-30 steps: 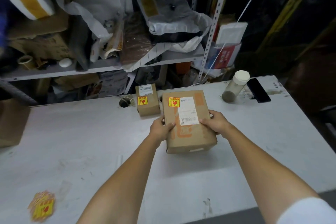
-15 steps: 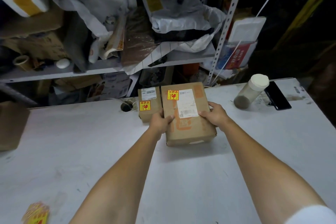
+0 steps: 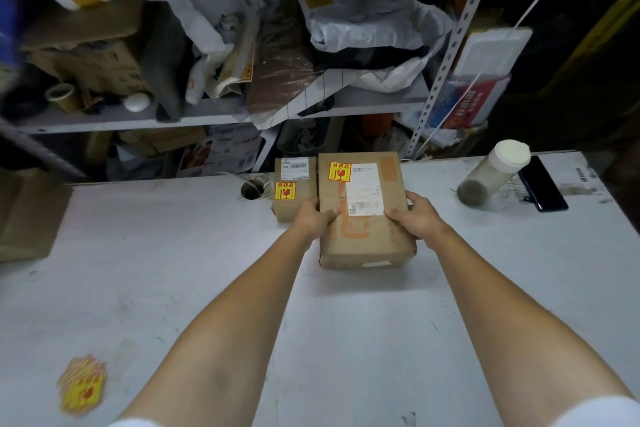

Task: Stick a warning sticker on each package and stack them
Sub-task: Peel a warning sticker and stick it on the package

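Box [image 3: 363, 243], rectangular brown cardboard, yellow-red sticker [image 3: 339, 171] and white barcode label [image 3: 363, 191] on top, just beside smaller box [image 3: 294, 204]; left hand [image 3: 313, 218] and right hand [image 3: 415, 218] clamp fingers round its sides.

Dim, soft light on the pale table [image 3: 173, 270], murky shelves [image 3: 86, 123] behind, fisheye bending, blur at the left edge.

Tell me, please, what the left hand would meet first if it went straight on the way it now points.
Likely the larger cardboard box, whose left edge the left hand grips; the smaller box seems just left of that line, though depth is unclear.
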